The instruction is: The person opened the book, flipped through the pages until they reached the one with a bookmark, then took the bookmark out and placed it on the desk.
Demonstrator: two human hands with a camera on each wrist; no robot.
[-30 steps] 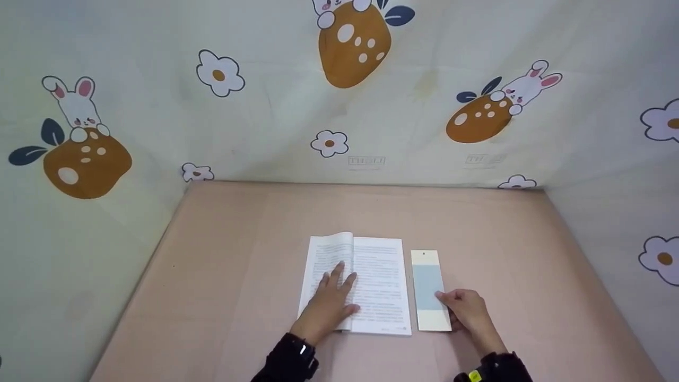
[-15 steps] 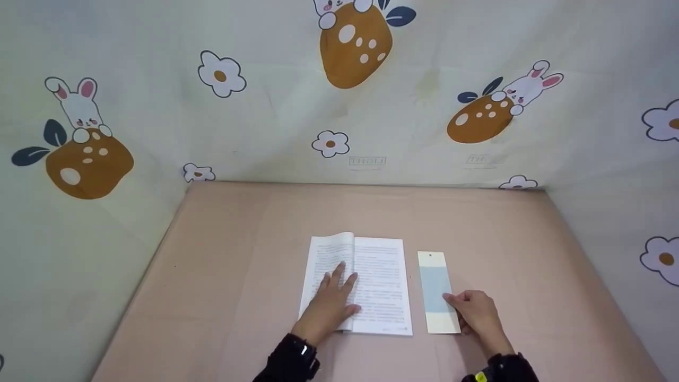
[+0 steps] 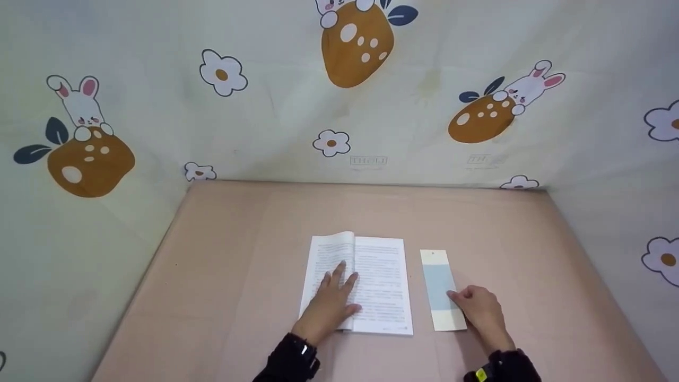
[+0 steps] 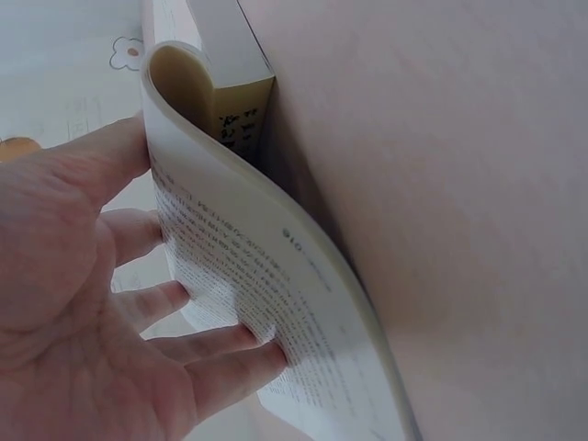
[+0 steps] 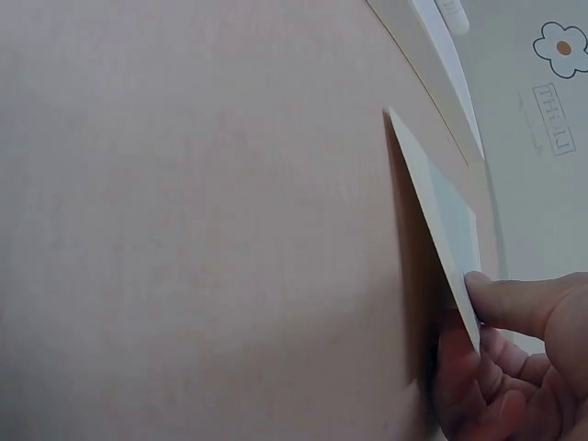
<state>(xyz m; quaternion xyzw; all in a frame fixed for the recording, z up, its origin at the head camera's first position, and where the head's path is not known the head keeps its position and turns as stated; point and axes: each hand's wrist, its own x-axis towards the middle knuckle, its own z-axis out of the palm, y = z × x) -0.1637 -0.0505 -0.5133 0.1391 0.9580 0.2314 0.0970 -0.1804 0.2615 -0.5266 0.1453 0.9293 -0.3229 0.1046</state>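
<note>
An open book lies on the table, its left-hand pages bulging up near the spine. Spread over those pages is my left hand; in the left wrist view its fairly straight fingers touch the printed page. Right of the book, my right hand pinches a cream bookmark with a pale blue middle and a small hole at the top. The right wrist view shows the thumb on top of the bookmark and fingers curled beneath, the card tilted with one edge raised off the table.
The table has a pinkish-beige cover. Around its back and sides hangs a pale cloth printed with rabbits, orange fruit and flowers. The bookmark is a short gap away from the book's right edge.
My right hand has drawn the bookmark a little to the right, away from the book, and its angle has shifted slightly. My left hand has stayed on the pages.
</note>
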